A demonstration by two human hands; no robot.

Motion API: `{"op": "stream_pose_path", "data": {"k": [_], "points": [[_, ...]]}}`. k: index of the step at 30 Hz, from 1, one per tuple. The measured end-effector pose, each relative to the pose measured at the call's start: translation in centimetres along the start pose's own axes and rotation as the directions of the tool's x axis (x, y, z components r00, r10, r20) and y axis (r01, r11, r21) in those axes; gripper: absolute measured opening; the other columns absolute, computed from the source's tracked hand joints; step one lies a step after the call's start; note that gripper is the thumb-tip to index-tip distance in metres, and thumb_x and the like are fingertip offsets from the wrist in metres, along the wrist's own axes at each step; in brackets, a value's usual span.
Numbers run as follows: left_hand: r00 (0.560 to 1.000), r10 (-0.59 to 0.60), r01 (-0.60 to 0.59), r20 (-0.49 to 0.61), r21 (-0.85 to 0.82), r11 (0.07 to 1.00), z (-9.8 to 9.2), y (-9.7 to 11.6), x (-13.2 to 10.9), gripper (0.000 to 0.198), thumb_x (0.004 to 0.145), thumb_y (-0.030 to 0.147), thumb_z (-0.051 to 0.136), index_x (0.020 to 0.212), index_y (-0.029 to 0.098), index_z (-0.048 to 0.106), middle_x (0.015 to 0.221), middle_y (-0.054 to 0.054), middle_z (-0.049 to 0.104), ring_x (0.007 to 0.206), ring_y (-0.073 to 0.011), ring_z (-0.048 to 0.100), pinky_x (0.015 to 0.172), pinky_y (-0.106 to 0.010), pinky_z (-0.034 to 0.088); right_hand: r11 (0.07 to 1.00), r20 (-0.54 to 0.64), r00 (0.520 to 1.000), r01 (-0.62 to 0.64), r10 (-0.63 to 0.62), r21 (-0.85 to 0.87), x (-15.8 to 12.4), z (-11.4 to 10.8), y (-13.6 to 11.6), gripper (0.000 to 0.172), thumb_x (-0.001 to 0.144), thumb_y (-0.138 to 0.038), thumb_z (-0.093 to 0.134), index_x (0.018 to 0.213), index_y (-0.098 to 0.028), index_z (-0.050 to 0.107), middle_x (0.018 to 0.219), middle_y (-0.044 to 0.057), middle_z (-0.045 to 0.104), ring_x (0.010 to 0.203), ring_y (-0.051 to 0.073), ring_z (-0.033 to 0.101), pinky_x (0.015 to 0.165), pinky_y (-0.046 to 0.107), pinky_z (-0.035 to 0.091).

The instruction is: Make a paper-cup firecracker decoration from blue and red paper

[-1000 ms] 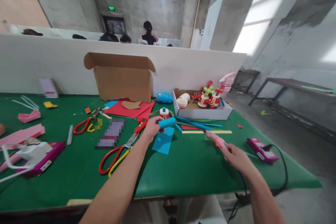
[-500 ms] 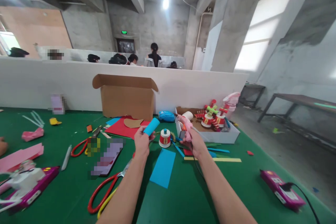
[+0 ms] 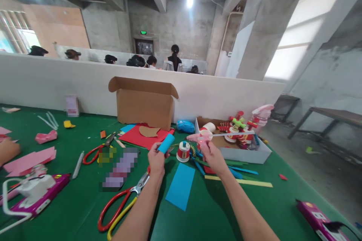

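Observation:
My left hand (image 3: 156, 159) is closed around a blue paper roll (image 3: 166, 143), tilted with its upper end to the right. In my right hand (image 3: 211, 155) is a pink glue gun (image 3: 200, 138), its nozzle pointing left and a long glue stick (image 3: 232, 134) jutting from its rear to the right. Between the two hands a small red and white paper cup figure (image 3: 183, 153) stands on the table, with a blue piece on top and springy folded strips at its sides. A blue paper sheet (image 3: 181, 187) lies flat in front of it.
A white box (image 3: 246, 155) with several cup figures stands behind my right hand. Large scissors (image 3: 138, 186) lie by my left forearm. Paper strips (image 3: 240, 181), red paper (image 3: 134, 135), a cardboard box (image 3: 144, 107) and power strips (image 3: 316, 218) are around. Another person's hand (image 3: 9, 150) is at far left.
The glue gun has turned: its nozzle now points left and the glue stick shows level behind it. The blue roll stays in my left hand. The whole view has shifted slightly.

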State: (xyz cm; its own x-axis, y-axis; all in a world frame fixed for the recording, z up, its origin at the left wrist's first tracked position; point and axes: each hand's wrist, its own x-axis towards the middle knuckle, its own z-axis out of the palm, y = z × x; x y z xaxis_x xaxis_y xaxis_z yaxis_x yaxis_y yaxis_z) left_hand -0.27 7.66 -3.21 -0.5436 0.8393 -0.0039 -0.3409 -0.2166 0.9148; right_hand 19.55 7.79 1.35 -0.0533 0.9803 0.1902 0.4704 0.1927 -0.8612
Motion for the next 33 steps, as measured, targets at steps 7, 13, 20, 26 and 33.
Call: {"op": "stream_pose_path", "data": {"k": [7,13,20,26,33], "points": [[0.999,0.008,-0.01,0.036,0.066,0.998,-0.04,-0.49,-0.08,0.022,0.052,0.025,0.054,0.073,0.018,0.056,0.048,0.005,0.056,0.039,-0.0089,0.049,0.041,-0.019,0.037,0.974,0.002,0.996,0.084,-0.086,-0.209,-0.27,-0.39,-0.09,0.027,0.084,-0.043,0.044,0.094,-0.02,0.055,0.076,0.005,0.067,0.067,0.021,0.061,0.057,0.028,0.043],[0.999,-0.002,-0.001,0.049,0.063,0.998,-0.19,-0.71,0.06,0.02,0.054,0.026,0.056,0.072,0.018,0.055,0.048,0.005,0.056,0.039,-0.0086,0.048,0.041,-0.019,0.038,0.953,0.021,0.996,0.094,-0.092,-0.287,-0.29,-0.31,0.08,0.029,0.085,-0.042,0.04,0.096,-0.018,0.053,0.089,0.011,0.068,0.079,0.024,0.063,0.068,0.031,0.043],[0.999,0.006,-0.008,0.048,0.04,0.999,-0.23,-0.94,0.1,0.021,0.054,0.026,0.058,0.073,0.017,0.057,0.048,0.006,0.056,0.039,-0.0084,0.049,0.041,-0.018,0.037,0.93,0.016,0.995,0.098,-0.099,-0.355,-0.11,0.0,0.4,0.026,0.087,-0.039,0.04,0.098,-0.019,0.052,0.09,0.01,0.068,0.083,0.024,0.064,0.07,0.029,0.043],[0.998,-0.003,0.0,0.056,0.043,0.999,-0.22,-0.79,0.09,0.02,0.054,0.026,0.058,0.072,0.018,0.056,0.047,0.006,0.054,0.039,-0.008,0.048,0.04,-0.018,0.036,0.917,0.029,0.996,0.087,-0.082,-0.389,-0.14,-0.12,0.26,0.028,0.088,-0.037,0.04,0.103,-0.017,0.053,0.093,0.012,0.068,0.083,0.024,0.063,0.07,0.03,0.042],[0.999,-0.009,0.008,0.049,0.032,0.999,-0.19,-0.59,0.06,0.022,0.052,0.022,0.055,0.073,0.018,0.057,0.046,0.007,0.054,0.038,-0.0085,0.047,0.039,-0.018,0.036,0.915,0.054,0.995,0.099,-0.085,-0.392,-0.14,-0.09,0.01,0.026,0.09,-0.036,0.039,0.103,-0.019,0.053,0.091,0.009,0.068,0.083,0.023,0.063,0.07,0.029,0.042]]}}
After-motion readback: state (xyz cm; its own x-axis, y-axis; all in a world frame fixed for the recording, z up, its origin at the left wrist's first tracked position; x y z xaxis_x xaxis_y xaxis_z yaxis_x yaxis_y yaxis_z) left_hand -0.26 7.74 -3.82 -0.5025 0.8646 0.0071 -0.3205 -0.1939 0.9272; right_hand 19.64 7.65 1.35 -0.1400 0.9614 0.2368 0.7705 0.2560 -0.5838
